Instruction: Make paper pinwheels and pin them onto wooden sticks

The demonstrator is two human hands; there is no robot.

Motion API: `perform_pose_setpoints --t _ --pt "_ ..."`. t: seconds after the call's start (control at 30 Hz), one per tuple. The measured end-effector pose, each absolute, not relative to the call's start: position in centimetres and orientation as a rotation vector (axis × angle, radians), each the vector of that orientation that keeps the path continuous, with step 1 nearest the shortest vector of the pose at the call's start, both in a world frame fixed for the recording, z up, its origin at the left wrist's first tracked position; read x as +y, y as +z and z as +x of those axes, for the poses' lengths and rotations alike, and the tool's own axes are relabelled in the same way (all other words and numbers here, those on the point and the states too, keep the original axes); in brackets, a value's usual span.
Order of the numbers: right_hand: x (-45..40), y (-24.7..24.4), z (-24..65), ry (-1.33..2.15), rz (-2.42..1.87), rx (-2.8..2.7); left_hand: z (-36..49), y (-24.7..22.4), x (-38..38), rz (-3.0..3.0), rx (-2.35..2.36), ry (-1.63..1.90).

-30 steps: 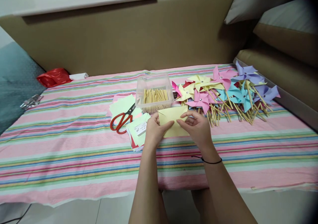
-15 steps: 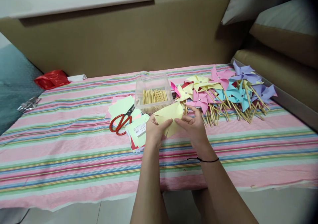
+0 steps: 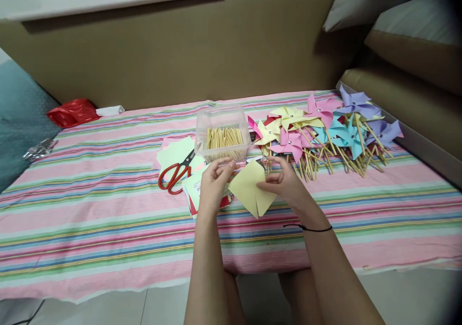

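Currently the yellow sheet [image 3: 249, 185] is just below and right of the frame's centre, one corner pointing down, a slit [image 3: 257, 205] running up from it. My right hand [image 3: 287, 183] pinches the sheet at its right part, thumb on the near face. My left hand [image 3: 214, 183] is narrow, thumb and fingertips drawn close just beside the sheet's upper-left edge; whether they pinch anything, I cannot tell.

Handling notes (judgement): a light grip near the middle seems best, since pulling either side of the slit could lengthen it into a tear. Any bend should be a soft curve, not a crease. Worth sighting each corner before pinching it, with a thumb on the centre against slipping.

Writing: a white box [image 3: 197, 186] on the paper stack [image 3: 189, 183], left of the frame's centre, bears small marks; mostly behind my left hand, illegible. No brand made out on the scissors [image 3: 185, 163] or tub [image 3: 221, 117].
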State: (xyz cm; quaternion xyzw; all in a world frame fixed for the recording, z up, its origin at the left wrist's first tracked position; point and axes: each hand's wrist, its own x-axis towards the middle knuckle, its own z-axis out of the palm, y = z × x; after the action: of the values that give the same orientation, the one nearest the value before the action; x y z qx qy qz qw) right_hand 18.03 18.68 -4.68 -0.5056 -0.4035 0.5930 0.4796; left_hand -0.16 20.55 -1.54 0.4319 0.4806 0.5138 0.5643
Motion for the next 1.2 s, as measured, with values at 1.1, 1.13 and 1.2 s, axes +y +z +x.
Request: perform_pose_setpoints --t 1.1,1.13,1.2 --pt "18.3 -4.2 17.4 1.486 -1.217 -1.003 0.0 -2.8 20.3 1.207 1.133 0.877" --pt "18.2 -4.2 17.4 1.482 -1.219 -1.004 0.0 -2.8 20.4 1.203 1.136 0.883" --pt "18.2 -4.2 17.3 1.472 -1.23 -1.009 0.1 -2.8 20.4 1.193 1.151 0.894"
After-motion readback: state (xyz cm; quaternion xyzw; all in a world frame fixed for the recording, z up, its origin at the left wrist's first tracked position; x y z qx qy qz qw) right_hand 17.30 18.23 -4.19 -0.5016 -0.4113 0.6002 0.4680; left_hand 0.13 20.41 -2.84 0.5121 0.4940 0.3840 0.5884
